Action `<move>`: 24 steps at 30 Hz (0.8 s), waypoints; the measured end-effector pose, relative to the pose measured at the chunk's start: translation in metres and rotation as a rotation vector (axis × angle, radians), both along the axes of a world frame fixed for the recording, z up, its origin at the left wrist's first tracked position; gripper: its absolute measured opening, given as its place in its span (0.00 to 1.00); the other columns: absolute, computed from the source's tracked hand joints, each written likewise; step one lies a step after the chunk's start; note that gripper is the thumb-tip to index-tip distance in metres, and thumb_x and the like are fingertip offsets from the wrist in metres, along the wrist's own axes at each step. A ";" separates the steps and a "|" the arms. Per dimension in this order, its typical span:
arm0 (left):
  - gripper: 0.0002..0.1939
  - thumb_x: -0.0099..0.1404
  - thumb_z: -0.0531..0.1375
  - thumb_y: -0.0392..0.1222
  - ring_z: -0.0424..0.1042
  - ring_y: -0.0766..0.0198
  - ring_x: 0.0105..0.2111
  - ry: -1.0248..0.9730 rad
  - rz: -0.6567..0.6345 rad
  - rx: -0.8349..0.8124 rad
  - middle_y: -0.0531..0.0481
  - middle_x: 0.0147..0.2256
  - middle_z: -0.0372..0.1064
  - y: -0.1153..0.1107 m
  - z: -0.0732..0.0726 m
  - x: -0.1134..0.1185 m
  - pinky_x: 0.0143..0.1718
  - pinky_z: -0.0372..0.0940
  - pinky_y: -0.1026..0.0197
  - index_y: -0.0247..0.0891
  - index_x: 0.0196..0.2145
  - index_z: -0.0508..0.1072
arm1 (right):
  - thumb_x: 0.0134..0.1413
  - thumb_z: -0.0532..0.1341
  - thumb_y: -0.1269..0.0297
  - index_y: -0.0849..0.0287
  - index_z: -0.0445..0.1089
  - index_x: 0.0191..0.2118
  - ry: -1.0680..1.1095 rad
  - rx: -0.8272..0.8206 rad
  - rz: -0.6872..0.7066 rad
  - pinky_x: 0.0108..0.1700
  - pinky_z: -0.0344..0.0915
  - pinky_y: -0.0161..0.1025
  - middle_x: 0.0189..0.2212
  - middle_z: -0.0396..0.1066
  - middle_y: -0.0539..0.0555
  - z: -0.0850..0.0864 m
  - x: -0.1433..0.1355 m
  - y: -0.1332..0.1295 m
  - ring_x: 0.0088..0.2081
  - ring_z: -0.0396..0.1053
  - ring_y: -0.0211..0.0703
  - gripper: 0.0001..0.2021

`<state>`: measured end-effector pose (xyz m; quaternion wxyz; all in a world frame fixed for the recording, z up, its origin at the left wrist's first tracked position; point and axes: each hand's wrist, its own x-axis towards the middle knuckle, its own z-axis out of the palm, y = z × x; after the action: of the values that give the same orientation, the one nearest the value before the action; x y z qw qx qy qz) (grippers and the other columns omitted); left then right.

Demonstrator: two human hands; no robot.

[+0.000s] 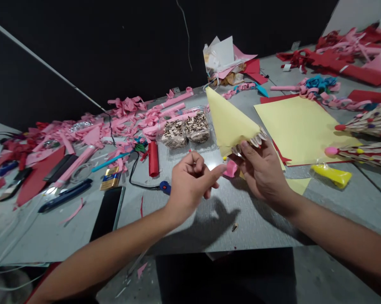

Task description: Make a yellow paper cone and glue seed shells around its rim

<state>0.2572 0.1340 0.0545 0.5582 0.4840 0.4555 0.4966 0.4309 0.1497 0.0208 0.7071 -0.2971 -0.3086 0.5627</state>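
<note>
My right hand (pixel 262 171) is closed around the wide end of a yellow paper cone (pixel 230 122), whose tip points up and left. Seed shells line the cone's rim. To its left, my left hand (pixel 193 183) is raised over the table with fingers curled and thumb stretched toward the cone, apart from it; whether a small thing lies between its fingers is hidden. Beyond it stand two clear compartments of shells (pixel 174 134). Something bright pink (pixel 231 168) lies between the hands. A single shell (pixel 235 227) lies near the front edge.
Yellow sheets (pixel 304 126) and a yellow packet (pixel 331 175) lie right, beside shell-covered cones (pixel 364 152). A glue gun (pixel 165 187), phone (pixel 108 213), blue cutter (pixel 65 195) and red roll (pixel 153 159) lie left. Pink paper scraps (pixel 127 107) cover the back left.
</note>
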 end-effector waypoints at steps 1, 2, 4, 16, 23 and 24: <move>0.31 0.61 0.81 0.51 0.68 0.68 0.15 0.047 0.043 0.075 0.63 0.18 0.63 0.012 0.003 -0.010 0.13 0.52 0.67 0.45 0.32 0.60 | 0.55 0.83 0.54 0.40 0.76 0.50 0.000 -0.009 0.005 0.62 0.83 0.53 0.57 0.84 0.45 -0.001 0.001 0.001 0.64 0.79 0.51 0.21; 0.28 0.64 0.79 0.51 0.66 0.68 0.14 0.102 0.095 0.171 0.63 0.17 0.61 0.028 0.006 -0.022 0.14 0.51 0.66 0.45 0.32 0.62 | 0.55 0.83 0.53 0.40 0.76 0.49 -0.002 -0.019 0.006 0.63 0.82 0.54 0.57 0.84 0.46 -0.001 0.002 0.002 0.64 0.79 0.51 0.21; 0.19 0.70 0.73 0.49 0.66 0.67 0.18 0.292 0.185 0.375 0.60 0.19 0.66 0.070 0.017 -0.048 0.19 0.56 0.63 0.45 0.34 0.66 | 0.55 0.82 0.53 0.40 0.75 0.49 -0.009 -0.043 0.003 0.63 0.82 0.54 0.57 0.84 0.46 -0.002 0.003 0.004 0.64 0.79 0.51 0.21; 0.17 0.72 0.63 0.40 0.68 0.37 0.65 1.798 -0.163 0.497 0.35 0.61 0.78 0.229 0.031 -0.050 0.64 0.63 0.46 0.40 0.53 0.88 | 0.56 0.82 0.55 0.45 0.75 0.44 0.012 -0.165 0.029 0.55 0.82 0.46 0.48 0.81 0.48 -0.005 0.009 0.010 0.51 0.80 0.46 0.18; 0.14 0.68 0.67 0.40 0.74 0.36 0.60 1.811 -0.121 0.410 0.30 0.56 0.81 0.244 0.023 -0.042 0.62 0.66 0.43 0.34 0.48 0.87 | 0.56 0.83 0.56 0.46 0.76 0.45 0.064 -0.153 0.029 0.59 0.82 0.48 0.49 0.82 0.49 -0.004 0.010 0.011 0.52 0.80 0.46 0.18; 0.13 0.67 0.67 0.39 0.74 0.36 0.59 1.798 -0.120 0.405 0.30 0.55 0.81 0.245 0.022 -0.043 0.61 0.67 0.43 0.35 0.47 0.88 | 0.56 0.82 0.56 0.45 0.76 0.45 0.060 -0.151 0.028 0.59 0.82 0.49 0.49 0.82 0.49 -0.004 0.010 0.011 0.52 0.80 0.47 0.18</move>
<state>0.2145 0.3793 0.0763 -0.0762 0.7989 0.5961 -0.0258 0.4412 0.1609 0.0167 0.6838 -0.3281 -0.2481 0.6026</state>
